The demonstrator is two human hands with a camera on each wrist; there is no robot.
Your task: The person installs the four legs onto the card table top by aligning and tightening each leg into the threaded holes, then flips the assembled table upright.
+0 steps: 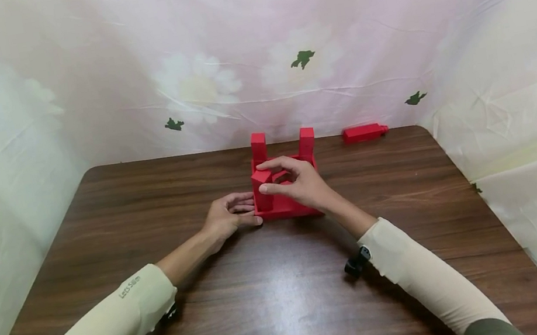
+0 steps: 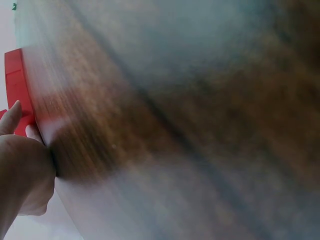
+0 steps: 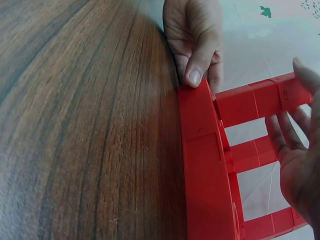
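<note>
A red frame [image 1: 289, 210] lies on the table with red legs standing up from it, two of them at its back corners. At its front left corner stands another red leg [image 3: 250, 102], whose upper end my right hand [image 1: 300, 184] pinches between thumb and fingers. My left hand [image 1: 223, 217] rests on the table at the frame's left side; in the right wrist view its thumb touches the frame's corner. The left wrist view shows the left hand [image 2: 27, 167] against the end of the red frame [image 2: 17, 82].
One loose red leg [image 1: 364, 133] with a narrower tip lies at the back right of the brown wooden table [image 1: 170, 184]. Patterned cloth hangs behind the table and along both sides.
</note>
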